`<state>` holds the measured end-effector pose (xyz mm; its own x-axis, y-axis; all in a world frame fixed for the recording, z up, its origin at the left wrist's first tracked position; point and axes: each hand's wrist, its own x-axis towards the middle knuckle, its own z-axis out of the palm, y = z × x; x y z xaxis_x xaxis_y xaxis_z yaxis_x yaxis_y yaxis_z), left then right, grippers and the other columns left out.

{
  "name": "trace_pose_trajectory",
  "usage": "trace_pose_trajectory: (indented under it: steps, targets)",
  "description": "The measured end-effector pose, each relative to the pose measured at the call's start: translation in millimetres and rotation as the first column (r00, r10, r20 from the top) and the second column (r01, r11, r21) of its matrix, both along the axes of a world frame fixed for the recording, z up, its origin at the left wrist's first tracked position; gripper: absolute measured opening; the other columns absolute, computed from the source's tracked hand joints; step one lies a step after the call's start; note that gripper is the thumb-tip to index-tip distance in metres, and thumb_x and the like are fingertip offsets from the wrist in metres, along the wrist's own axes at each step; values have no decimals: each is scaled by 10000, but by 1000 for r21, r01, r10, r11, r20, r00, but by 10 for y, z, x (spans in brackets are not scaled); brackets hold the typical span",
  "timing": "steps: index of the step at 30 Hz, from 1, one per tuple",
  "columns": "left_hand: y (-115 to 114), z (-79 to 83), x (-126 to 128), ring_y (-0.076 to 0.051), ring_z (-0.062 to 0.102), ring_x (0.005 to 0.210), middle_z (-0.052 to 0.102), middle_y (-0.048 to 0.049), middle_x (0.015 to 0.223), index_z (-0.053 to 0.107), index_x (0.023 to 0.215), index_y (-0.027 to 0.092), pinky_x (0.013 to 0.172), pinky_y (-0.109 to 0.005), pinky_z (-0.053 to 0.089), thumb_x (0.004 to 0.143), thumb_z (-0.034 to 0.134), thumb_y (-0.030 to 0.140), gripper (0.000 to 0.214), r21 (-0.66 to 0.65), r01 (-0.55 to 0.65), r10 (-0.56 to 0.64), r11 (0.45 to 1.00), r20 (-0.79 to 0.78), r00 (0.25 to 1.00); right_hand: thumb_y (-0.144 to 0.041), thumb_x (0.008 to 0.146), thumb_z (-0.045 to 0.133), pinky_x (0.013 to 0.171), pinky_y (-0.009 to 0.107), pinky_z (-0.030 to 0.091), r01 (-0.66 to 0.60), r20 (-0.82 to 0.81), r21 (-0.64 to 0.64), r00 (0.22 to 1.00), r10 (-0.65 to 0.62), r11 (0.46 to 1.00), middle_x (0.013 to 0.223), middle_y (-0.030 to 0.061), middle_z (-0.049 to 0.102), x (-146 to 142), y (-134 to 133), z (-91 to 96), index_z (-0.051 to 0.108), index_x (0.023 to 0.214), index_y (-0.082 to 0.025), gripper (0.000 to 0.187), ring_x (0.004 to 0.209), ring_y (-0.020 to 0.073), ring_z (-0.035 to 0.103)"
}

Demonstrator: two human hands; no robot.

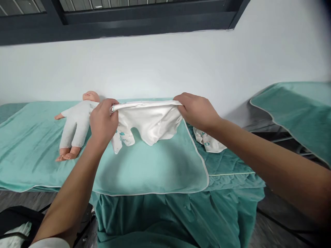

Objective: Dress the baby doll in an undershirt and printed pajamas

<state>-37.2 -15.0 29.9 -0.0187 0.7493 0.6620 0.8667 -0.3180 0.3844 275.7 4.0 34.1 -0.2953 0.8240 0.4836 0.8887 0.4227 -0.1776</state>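
Bed (232, 164): dark green cover, hanging over the near edge.

Mat (155, 170): light green, pale piping; its rounded near right corner lies short of the bed's right end.

Garment (161, 122): white, partly printed; held over the mat between its far and near edges, upper hem taut, lower part hanging. Contact below: cannot tell. Risk: uneven pull could twist the hem or free one end.

Doll (77, 119): white-suited, on the mat's left part, head at the far edge. Risk: a leftward swing could knock it.

Bundle (210, 143): printed white cloth, just outside the mat's right edge, partly behind the right forearm; a low sweep could drag it.

Left hand (104, 119): closed, pinching the hem's left end.

Right hand (198, 110): closed, pinching its right end; a loosened thumb would drop that side.
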Motion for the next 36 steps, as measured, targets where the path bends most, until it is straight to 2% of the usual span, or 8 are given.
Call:
trace_pose_trajectory:
  steps: [7,13,17,19,23,27,32,36]
  targets:
    - [-157,106,-105,-214,659,917,754,-14,978,717,992,235,790,-302,501,873,580,312,198,-294,178,-105,939,248,963,-131,829,481,873,406,506,18,-319,30,948,-7,999,1035,36,776,326,-133,33,767,1051,-237,377,968,258,686]
    - [123,45,-249,-290,676,1054,762,-65,1160,739,1040,235,887,-348,511,851,614,483,336,-625,133,-140,769,38,989,-207,838,527,853,397,504,84,-53,-89,995,-88,993,1076,32,782,379,89,-155,775,1043,-256,326,972,272,673]
    - [463,-233,-120,-321,673,1094,737,-116,1204,698,1149,225,922,-396,514,881,585,396,337,-655,-118,-14,747,-193,981,-211,919,467,867,401,505,176,103,-205,982,-157,963,1180,97,738,131,349,-517,737,1172,-218,370,1027,292,652]
    - [517,-460,66,-354,658,1123,698,-175,1246,669,1196,201,923,-446,514,919,527,307,328,-526,-235,101,817,-271,957,-128,926,414,928,431,490,183,133,-191,978,-160,964,1269,160,680,-129,373,-736,692,1248,-164,426,1122,316,618]
    - [399,-1054,500,-319,612,1218,656,-178,1284,641,1229,168,1029,-431,482,939,446,183,350,-482,-24,-103,876,-236,966,-78,931,400,1071,418,456,-97,-115,-226,991,73,969,1401,165,592,-777,201,-1274,597,1322,-128,441,1253,279,546]
    - [348,-1553,674,-312,497,1401,570,-203,1451,618,1256,125,1175,-448,381,942,396,134,384,-537,107,-208,837,-131,969,-213,997,407,1151,485,406,-28,-258,-285,965,-49,958,1433,150,594,-1164,92,-1755,534,1334,-145,366,1331,292,522]
    - [535,-1707,584,-393,331,1524,440,-275,1569,489,1434,57,1206,-562,309,1003,372,280,499,-536,-28,-32,844,-104,994,-231,1014,371,1239,583,216,144,-218,-336,950,-225,931,1597,334,358,-1146,309,-1920,408,1448,46,516,1534,390,288]
    - [626,-1648,606,-422,311,1529,392,-289,1600,366,1536,36,1205,-587,299,987,403,286,603,-531,-78,45,844,-76,996,-298,1027,364,1252,496,222,280,-94,-438,931,-353,854,1634,326,290,-1085,492,-1846,339,1514,94,626,1562,394,228]
